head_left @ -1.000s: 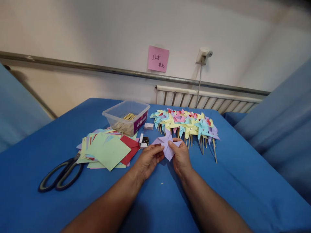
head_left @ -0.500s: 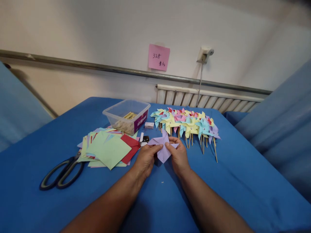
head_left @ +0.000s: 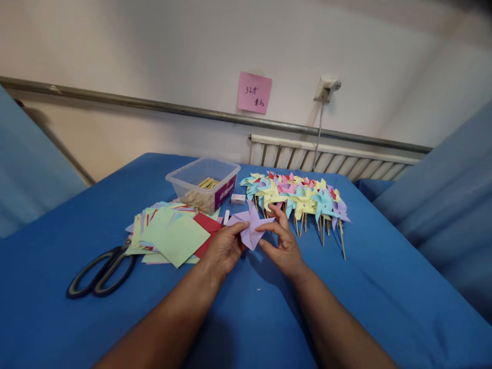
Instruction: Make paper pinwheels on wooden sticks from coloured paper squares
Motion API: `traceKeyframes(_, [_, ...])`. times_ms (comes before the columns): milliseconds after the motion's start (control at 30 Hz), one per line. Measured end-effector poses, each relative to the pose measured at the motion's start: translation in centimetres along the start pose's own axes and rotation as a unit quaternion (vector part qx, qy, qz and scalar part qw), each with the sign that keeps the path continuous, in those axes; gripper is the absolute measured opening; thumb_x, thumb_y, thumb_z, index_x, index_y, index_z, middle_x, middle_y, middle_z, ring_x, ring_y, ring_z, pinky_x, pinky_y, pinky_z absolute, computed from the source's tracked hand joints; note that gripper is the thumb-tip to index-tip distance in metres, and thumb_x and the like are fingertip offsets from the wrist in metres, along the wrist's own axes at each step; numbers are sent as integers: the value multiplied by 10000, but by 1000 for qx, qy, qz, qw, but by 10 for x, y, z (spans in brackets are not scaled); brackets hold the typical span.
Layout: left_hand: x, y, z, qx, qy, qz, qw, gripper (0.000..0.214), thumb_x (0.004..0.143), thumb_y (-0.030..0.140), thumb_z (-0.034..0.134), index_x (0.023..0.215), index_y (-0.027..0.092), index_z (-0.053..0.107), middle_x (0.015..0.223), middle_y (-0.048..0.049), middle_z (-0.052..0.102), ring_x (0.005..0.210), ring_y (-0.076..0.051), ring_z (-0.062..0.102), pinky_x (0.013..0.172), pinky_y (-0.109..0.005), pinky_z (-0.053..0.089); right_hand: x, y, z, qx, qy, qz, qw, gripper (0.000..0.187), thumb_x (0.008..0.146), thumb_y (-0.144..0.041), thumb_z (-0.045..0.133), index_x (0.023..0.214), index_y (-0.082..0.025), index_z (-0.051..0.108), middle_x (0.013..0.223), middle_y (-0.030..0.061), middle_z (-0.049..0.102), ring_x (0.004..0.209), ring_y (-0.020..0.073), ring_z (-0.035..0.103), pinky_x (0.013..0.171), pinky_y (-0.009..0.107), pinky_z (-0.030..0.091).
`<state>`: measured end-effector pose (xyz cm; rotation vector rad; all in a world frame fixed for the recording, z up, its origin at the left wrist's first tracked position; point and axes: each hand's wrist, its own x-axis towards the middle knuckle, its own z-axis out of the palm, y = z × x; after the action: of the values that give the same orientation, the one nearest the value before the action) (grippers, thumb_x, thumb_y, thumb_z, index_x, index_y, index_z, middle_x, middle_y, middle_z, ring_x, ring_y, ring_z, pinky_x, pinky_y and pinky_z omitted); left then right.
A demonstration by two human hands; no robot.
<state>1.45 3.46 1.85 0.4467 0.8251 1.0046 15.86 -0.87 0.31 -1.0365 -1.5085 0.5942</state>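
Note:
A purple paper pinwheel with folded blades is held up above the blue table. My left hand pinches it, thumb on the front near the centre and the other fingers behind. My right hand is at its right side, fingers apart and curved; the index fingertip touches the right blade, while the thumb sits just off the lower edge. No stick shows on this pinwheel. Behind my left hand lie a red paper piece and a pile of coloured paper squares.
Black-handled scissors lie at the left. A clear plastic box holds thin wooden sticks, with a small box beside it. Several finished pinwheels on sticks lie at the back right. Behind is a wall with a radiator.
My right hand has loosened its pinch on the purple pinwheel and drawn slightly right, its fingers spreading. The pinwheel has moved a little left and turned, still in my left hand.

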Motion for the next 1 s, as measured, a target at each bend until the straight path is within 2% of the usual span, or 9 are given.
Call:
traceKeyframes(167, [0, -2, 0, 16, -6, 3, 1000, 251, 652, 104, 687, 900, 147, 688, 807, -32, 722, 620, -147, 634, 583, -245, 502, 0, 0, 3, -5, 16, 8, 1000, 158, 693, -203, 710, 839, -265, 703, 1356, 35, 425, 1234, 254, 419, 1036, 426, 331])
traceKeyframes(333, [1, -7, -2, 42, -18, 15, 999, 234, 634, 131, 714, 868, 147, 700, 766, -33, 719, 616, -145, 622, 596, -252, 498, 0, 5, 5, 4, 34, 26, 999, 24, 736, -255, 687, 756, -243, 693, 1299, 41, 471, 1202, 237, 450, 1037, 402, 323])
traceKeyframes(567, [-1, -11, 1, 55, -4, 20, 998, 269, 586, 116, 752, 849, 143, 703, 739, -33, 706, 616, -147, 618, 599, -250, 484, 1, 17, 4, 6, 57, 64, 996, 85, 731, -267, 662, 687, -202, 629, 1146, 75, 550, 1108, 223, 523, 958, 380, 388])
traceKeyframes(1000, [-2, -12, 1, 87, -15, 17, 996, 276, 577, 137, 773, 846, 136, 708, 742, -37, 704, 640, -146, 623, 630, -256, 489, 4, 19, -2, -34, 16, 82, 996, 81, 697, -220, 648, 635, -184, 610, 1082, 79, 562, 1011, 216, 557, 896, 346, 407])
